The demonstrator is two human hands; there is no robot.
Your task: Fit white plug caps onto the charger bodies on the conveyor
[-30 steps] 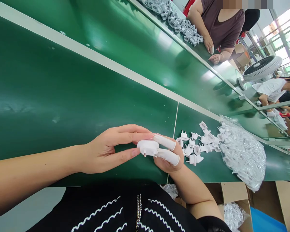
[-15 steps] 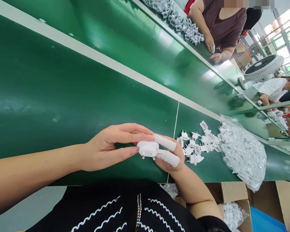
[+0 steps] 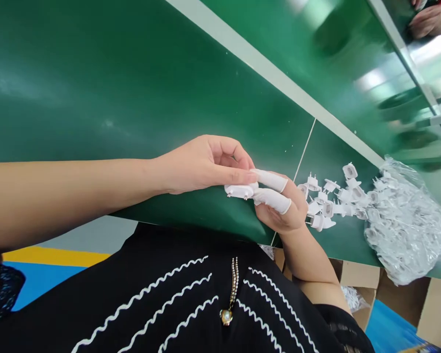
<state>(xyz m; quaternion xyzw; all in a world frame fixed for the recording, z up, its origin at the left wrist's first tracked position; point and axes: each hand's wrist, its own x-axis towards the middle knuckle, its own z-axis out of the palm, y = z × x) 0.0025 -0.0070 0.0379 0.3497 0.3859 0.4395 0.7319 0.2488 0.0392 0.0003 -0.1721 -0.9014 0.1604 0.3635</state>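
A white two-pin plug adapter is held between both hands above the green table, its two metal pins pointing toward my body. My left hand is closed on it, the thumb pressed along its upper side and the other fingers curled behind. White finger covers sit on the thumb and a finger of my right hand, which pinches the adapter's right end. The fingers partly hide the adapter. Just right of my right hand lies a loose group of similar white plug adapters.
A clear plastic bag full of white parts rests at the table's right edge. Open cardboard boxes stand below. A pale strip crosses the green table. Another person's hand shows at the top right.
The view has turned and shifted, so the bench and bag appear further right. My left thumb has moved from the adapter's left end to its upper side, and its fingers have curled in.
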